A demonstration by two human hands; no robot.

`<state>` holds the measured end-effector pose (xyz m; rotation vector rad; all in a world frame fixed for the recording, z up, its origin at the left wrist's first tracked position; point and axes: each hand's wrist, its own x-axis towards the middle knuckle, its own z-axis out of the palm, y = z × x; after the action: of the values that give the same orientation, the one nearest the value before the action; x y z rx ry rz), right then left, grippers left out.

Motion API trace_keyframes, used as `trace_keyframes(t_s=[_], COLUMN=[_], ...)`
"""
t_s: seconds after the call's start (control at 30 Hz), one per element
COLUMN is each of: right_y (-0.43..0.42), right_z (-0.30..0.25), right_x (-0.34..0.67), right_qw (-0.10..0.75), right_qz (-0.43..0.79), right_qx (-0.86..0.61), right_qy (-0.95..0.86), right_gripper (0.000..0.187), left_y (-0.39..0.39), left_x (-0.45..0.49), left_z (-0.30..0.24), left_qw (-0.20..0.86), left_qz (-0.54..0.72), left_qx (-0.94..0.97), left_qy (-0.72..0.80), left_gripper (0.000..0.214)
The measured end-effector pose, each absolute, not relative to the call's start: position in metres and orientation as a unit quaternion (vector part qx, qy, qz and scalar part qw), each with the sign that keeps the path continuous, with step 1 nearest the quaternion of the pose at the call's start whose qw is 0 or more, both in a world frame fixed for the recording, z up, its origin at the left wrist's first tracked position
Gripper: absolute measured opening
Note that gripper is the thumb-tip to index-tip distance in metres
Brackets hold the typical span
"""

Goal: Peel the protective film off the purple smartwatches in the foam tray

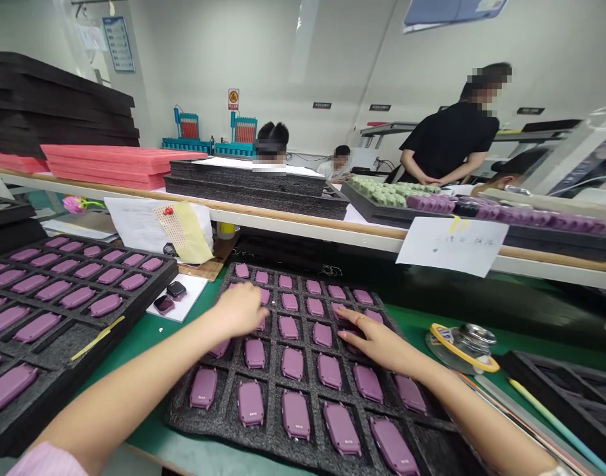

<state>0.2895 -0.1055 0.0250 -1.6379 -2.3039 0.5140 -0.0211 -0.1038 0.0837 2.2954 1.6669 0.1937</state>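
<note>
A black foam tray [270, 377] lies in front of me, its compartments holding several purple watch cases [296, 413]. Over the tray's left side, my left hand [241, 309] is closed, its fingers curled downward among the cases; whatever is between the fingertips is hidden. My right hand [380, 336] lies over the right-hand columns with thumb and fingers apart, touching or just above the purple cases there. It grips nothing that I can see. A ring is on one of its fingers.
Another foam tray [59, 357] of purple cases stands at left, with two small watch pieces [170, 297] on white paper beside it. At right are a glass bottle [464, 347], a pencil [556, 420] and a black tray [575, 396]. A shelf edge [303, 228] crosses behind; people are beyond.
</note>
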Motion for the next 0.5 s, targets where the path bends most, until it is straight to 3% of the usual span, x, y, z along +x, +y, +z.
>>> trace_keyframes(t_s=[0.2, 0.33, 0.5], right_y=[-0.158, -0.180, -0.191], right_z=[0.044, 0.048, 0.046], right_x=[0.298, 0.308, 0.331], right_qw=[0.131, 0.148, 0.192], right_qz=[0.224, 0.287, 0.256], right_qx=[-0.549, -0.550, -0.576], right_qy=[-0.794, -0.770, -0.752], right_gripper=[0.061, 0.058, 0.054], left_y=[-0.018, -0.003, -0.005], left_x=[-0.040, -0.033, -0.029], left_z=[0.061, 0.053, 0.060], left_qw=[0.122, 0.117, 0.113], left_qz=[0.096, 0.110, 0.107], left_qx=[0.676, 0.630, 0.628], left_qy=[0.720, 0.760, 0.762], left_gripper=[0.037, 0.038, 0.037])
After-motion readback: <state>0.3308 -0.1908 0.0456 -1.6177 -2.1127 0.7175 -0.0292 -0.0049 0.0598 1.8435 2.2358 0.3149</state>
